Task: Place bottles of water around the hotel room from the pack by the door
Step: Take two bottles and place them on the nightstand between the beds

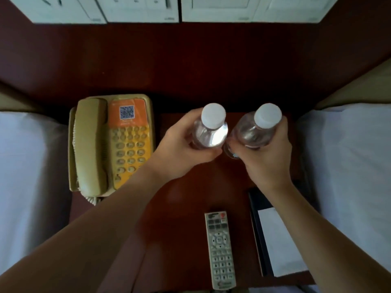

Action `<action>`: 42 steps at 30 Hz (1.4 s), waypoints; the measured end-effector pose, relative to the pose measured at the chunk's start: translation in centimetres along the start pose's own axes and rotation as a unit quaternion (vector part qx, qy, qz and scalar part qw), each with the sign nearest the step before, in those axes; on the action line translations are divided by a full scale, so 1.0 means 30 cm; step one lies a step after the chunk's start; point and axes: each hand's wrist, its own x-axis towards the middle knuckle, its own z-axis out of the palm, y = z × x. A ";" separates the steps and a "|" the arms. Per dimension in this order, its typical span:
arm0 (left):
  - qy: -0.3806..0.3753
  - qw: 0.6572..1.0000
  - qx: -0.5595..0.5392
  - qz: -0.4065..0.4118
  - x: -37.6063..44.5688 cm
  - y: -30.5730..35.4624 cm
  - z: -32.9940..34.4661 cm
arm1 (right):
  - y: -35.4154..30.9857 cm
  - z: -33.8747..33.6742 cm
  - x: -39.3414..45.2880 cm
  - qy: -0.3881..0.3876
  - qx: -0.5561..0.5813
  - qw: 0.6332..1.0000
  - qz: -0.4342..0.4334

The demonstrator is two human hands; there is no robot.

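Note:
Two clear water bottles with white caps stand upright side by side over the back of a dark red-brown nightstand [190, 197]. My left hand [179, 153] is wrapped around the left bottle [212, 132]. My right hand [268, 157] grips the right bottle [258, 130]. The bottles nearly touch each other. I cannot tell whether their bases rest on the wood, because my fingers hide them.
A beige and orange telephone [110, 144] sits at the left of the nightstand. A grey remote control [220, 250] lies near the front, and a black folder with white paper [277, 240] at the right. White beds [27, 176] flank both sides. Switch panels [137, 9] line the wall.

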 end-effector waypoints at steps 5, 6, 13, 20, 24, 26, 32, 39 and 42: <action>-0.020 0.998 0.043 -0.027 -0.013 -0.046 0.017 | 0.054 0.008 -0.038 -0.005 -0.010 1.000 0.003; -0.020 0.998 0.058 -0.031 -0.023 -0.055 0.021 | 0.068 0.004 -0.040 -0.024 -0.012 1.000 0.010; -0.051 0.995 0.059 -0.060 0.021 -0.085 0.000 | 0.153 -0.048 0.003 -0.171 -0.063 0.983 0.009; -0.080 0.985 0.143 -0.057 0.093 -0.109 -0.023 | 0.147 -0.007 0.081 -0.163 -0.067 0.984 -0.018; -0.072 0.982 0.165 -0.060 0.137 -0.105 -0.013 | 0.136 0.010 0.139 -0.183 -0.084 0.979 -0.015; -0.064 0.982 0.165 -0.069 0.173 -0.097 -0.017 | 0.135 0.014 0.159 -0.196 -0.093 0.976 -0.006; -0.064 0.981 0.167 -0.077 0.236 -0.087 -0.028 | 0.126 0.022 0.193 -0.210 -0.132 0.969 0.005; -0.061 0.982 0.160 -0.084 0.237 -0.104 -0.032 | 0.112 0.036 0.225 -0.204 -0.146 0.968 0.010; -0.060 0.981 0.164 -0.082 0.233 -0.104 -0.034 | 0.107 0.044 0.229 -0.187 -0.153 0.970 0.005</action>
